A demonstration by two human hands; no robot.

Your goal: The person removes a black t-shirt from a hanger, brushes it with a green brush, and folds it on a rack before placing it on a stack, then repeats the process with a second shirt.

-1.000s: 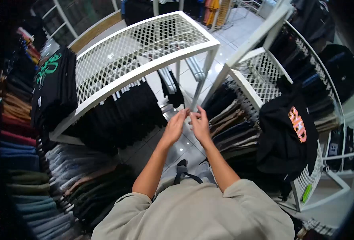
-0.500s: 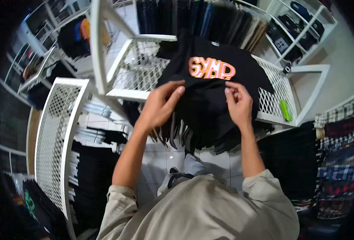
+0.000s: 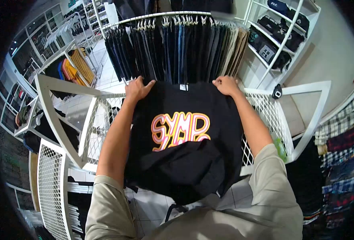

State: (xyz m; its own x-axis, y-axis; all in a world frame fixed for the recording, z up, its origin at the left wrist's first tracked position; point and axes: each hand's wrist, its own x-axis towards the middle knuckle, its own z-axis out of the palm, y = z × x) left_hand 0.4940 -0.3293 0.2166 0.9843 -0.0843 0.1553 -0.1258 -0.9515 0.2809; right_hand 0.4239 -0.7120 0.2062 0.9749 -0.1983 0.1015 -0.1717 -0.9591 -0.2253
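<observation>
A black T-shirt (image 3: 185, 98) with a glowing-looking pink, yellow and white print lies face up over a white mesh shelf (image 3: 95, 132), its collar with a pale tag at the far end. Its lower part is bunched in folds and droops over the near edge, hiding some of the lettering. At the shirt's far left shoulder, my left hand (image 3: 138, 89) is closed on the cloth, thumb pointing inward. My right hand (image 3: 227, 85) pinches the far right shoulder with curled fingers. Both arms reach forward along the shirt's sides.
Behind the shelf hangs a row of trousers (image 3: 177, 52) on a rail. White frame bars rise at the shelf's left and right ends. A bright green item (image 3: 280, 150) lies on the right. Checked shirts (image 3: 341, 160) hang at far right; another mesh rack (image 3: 51, 184) stands left.
My hands have moved from the shirt's lower middle out to its far shoulders and now grip there. The view has tilted up, and the shirt's upper part lies spread wider.
</observation>
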